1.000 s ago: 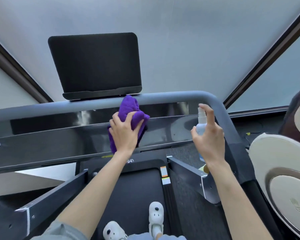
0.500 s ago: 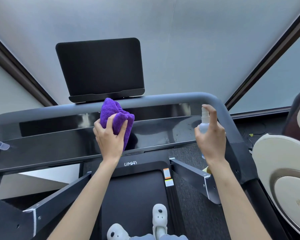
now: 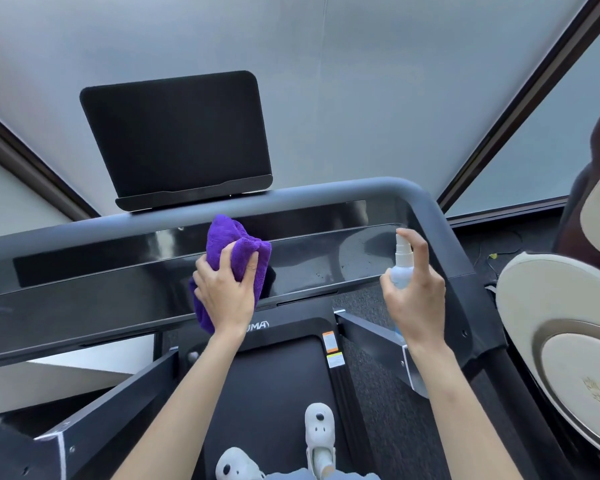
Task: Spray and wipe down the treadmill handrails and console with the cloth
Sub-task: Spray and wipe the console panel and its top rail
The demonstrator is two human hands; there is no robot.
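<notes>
Console (image 3: 309, 268): left hand (image 3: 227, 292) grips bunched purple cloth (image 3: 238, 252) on glossy panel; right hand (image 3: 414, 296) holds spray bottle (image 3: 401, 268), finger on nozzle. Best: mist lightly, wipe overlapping passes toward droplets at right.

You're standing in a home exercise corner: a treadmill (image 3: 278, 386) with a glossy console (image 3: 125, 299) and grey handrail (image 3: 426, 209) faces frosted windows (image 3: 361, 81), beside a cream massage chair (image 3: 561, 327) on dark carpet (image 3: 388, 403).

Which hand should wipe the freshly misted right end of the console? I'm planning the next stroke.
Left hand: it grips the purple cloth on the console; the right hand holds the spray bottle.
</notes>
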